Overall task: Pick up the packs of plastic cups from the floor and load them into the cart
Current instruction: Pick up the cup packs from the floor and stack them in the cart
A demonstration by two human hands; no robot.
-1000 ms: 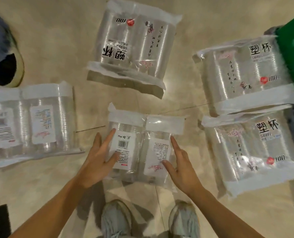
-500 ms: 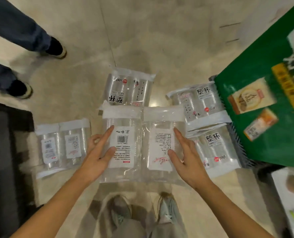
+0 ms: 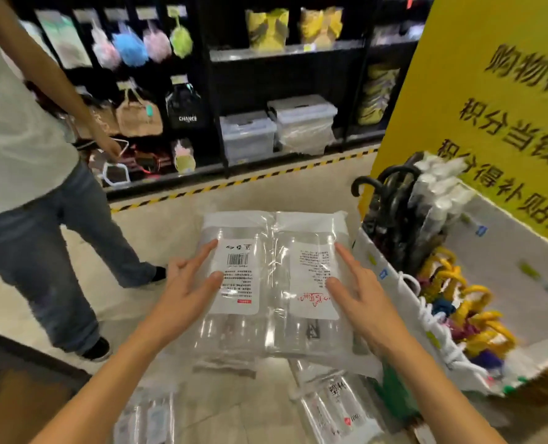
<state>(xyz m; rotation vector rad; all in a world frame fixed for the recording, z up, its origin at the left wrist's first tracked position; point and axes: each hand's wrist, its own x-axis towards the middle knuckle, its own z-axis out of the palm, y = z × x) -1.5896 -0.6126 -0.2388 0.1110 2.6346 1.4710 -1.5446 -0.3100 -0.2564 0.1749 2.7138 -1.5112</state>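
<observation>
Clear plastic fills the middle of my view: one pack of cups (image 3: 275, 283) is lifted off the floor (image 3: 266, 193) and hangs flat between the two hands. The left hand (image 3: 186, 290) takes its left edge and the right hand (image 3: 362, 299) its right edge. The grip is closed on the pack on both sides, with forefinger and thumb on the top face and the other fingers round the edge. The long axis of the pack runs from near to far, so both hands are equally near to it.

Just right of it stands a white bin (image 3: 506, 251) with umbrellas. Which thing is the cart I cannot tell; I judge the load must swing to the right.

Two more packs lie on the floor below, one at near right (image 3: 336, 408) and one at near left (image 3: 147, 421). Far away are dark shop shelves (image 3: 282, 75), at far right a yellow sign (image 3: 490, 107), and at left another person (image 3: 26, 155) is standing.
</observation>
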